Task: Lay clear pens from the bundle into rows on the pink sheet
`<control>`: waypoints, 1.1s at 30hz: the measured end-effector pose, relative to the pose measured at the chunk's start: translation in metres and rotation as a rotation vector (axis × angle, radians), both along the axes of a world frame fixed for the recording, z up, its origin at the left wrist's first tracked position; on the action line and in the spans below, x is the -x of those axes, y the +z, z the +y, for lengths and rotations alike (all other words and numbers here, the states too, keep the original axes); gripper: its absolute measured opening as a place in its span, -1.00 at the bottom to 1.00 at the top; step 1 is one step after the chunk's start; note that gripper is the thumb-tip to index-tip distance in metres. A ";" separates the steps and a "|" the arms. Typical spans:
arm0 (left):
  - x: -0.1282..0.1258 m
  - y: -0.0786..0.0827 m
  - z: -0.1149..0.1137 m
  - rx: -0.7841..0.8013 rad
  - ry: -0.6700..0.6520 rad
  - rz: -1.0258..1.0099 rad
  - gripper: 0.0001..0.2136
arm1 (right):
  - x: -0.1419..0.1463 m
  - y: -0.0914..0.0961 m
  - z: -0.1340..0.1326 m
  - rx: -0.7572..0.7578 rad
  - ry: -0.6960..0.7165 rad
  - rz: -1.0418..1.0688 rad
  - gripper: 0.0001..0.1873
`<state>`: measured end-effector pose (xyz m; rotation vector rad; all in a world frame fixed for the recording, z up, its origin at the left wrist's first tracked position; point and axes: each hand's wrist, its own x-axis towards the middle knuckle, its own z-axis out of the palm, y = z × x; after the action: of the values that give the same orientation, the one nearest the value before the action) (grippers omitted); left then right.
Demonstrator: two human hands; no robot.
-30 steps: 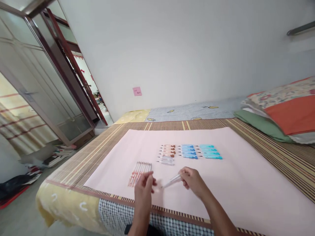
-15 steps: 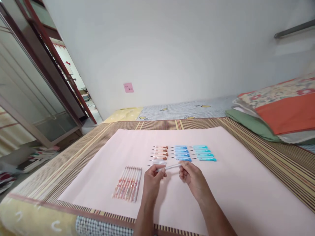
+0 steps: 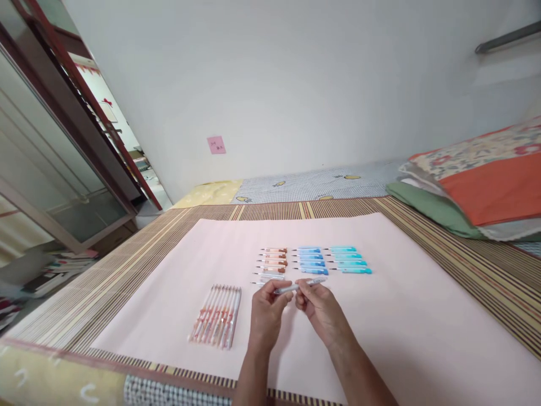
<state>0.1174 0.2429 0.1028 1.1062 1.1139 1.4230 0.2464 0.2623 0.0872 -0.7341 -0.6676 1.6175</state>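
Observation:
Above the pink sheet, a slim white pen (image 3: pixel 316 281) lies nearly level between my two hands. My left hand (image 3: pixel 267 313) pinches its left end, and my right hand (image 3: pixel 321 309) grips it near the middle, so its right end sticks out past the fingers. Just behind my hands are white pens (image 3: pixel 273 277) below a short column of brown pens (image 3: pixel 274 261). Columns of blue pens (image 3: pixel 311 263) and turquoise pens (image 3: pixel 350 263) lie to the right of these. Left of my left hand, several white-and-pink patterned pens (image 3: pixel 215 316) lie side by side, tips away from me.
A large pink sheet (image 3: pixel 406 327) covers much of the striped mat (image 3: pixel 156 248). Folded orange and green cloths (image 3: pixel 494 192) are piled at the right. Behind the mat rises a white wall with a pink note (image 3: pixel 216 145). A glass-panelled door (image 3: pixel 63 169) stands at the left.
My right hand has slid left along the pen, closer to my left hand, and more of the pen's right end now shows. The view has shifted slightly.

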 end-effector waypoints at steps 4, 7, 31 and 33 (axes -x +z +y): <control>-0.004 -0.002 -0.002 -0.008 0.066 0.065 -0.79 | 0.003 0.000 -0.002 -0.048 -0.043 -0.028 -0.53; -0.005 -0.004 -0.002 -0.020 0.107 0.102 -0.65 | 0.006 0.002 -0.004 -0.087 -0.036 -0.065 -0.54; -0.005 -0.005 0.004 0.046 -0.074 -0.181 -0.56 | 0.006 -0.004 -0.001 -0.002 0.003 0.081 -0.57; -0.008 -0.004 0.004 0.028 -0.058 -0.175 -0.64 | 0.007 -0.004 -0.001 -0.017 0.035 0.094 -0.58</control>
<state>0.1250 0.2471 0.0983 0.9665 0.9670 1.4258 0.2399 0.2616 0.0834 -0.6330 -0.6281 1.6660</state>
